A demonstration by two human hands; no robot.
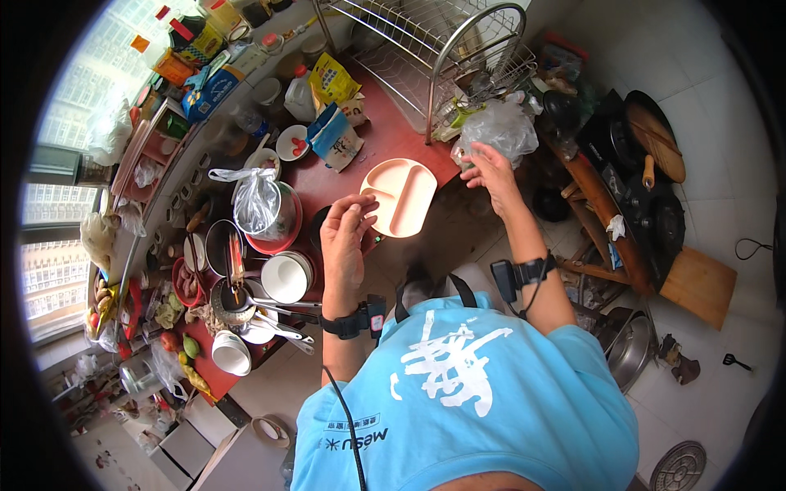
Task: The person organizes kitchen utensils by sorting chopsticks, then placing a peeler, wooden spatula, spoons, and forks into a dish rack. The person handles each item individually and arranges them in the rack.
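Note:
A pale pink divided plate (412, 195) lies at the edge of the red table (393, 147). My left hand (347, 236) is raised at the plate's left side, fingers bent and close to its rim; whether they touch it I cannot tell. My right hand (489, 175) hovers to the right of the plate, fingers apart and nothing held, near a clear plastic bag (500, 129). Behind the plate stand a blue and white packet (335, 138) and a white bowl (292, 143) with small red pieces in it.
Left of me are a pot with a plastic bag (265, 208), white bowls (285, 278) and ladles (233, 304). A metal dish rack (430, 67) stands at the back. To the right are a black wok (654, 135) and a wooden board (699, 287). Bottles (196, 40) line the window side.

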